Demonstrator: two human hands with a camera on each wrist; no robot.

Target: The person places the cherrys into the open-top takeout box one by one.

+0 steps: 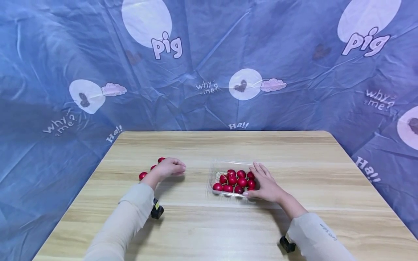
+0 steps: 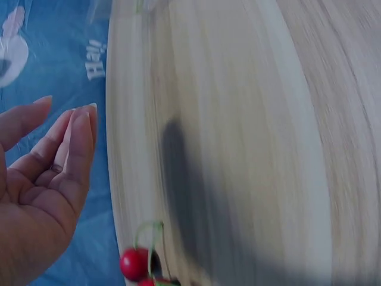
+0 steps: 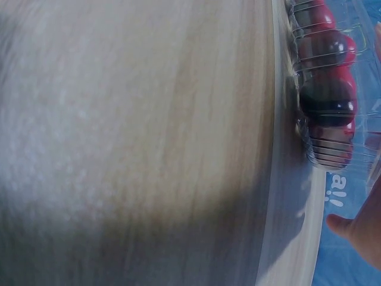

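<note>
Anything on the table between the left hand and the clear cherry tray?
Nothing: in the head view, only bare wooden table lies between the left hand and the clear tray.

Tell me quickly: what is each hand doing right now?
Left hand: open, fingers loosely curled, holding nothing, beside loose cherries.
Right hand: open, fingers straight, resting against the clear cherry tray.

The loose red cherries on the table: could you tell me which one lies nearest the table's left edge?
The loose red cherry beside the left wrist; the others sit farther in, by the left hand.
</note>
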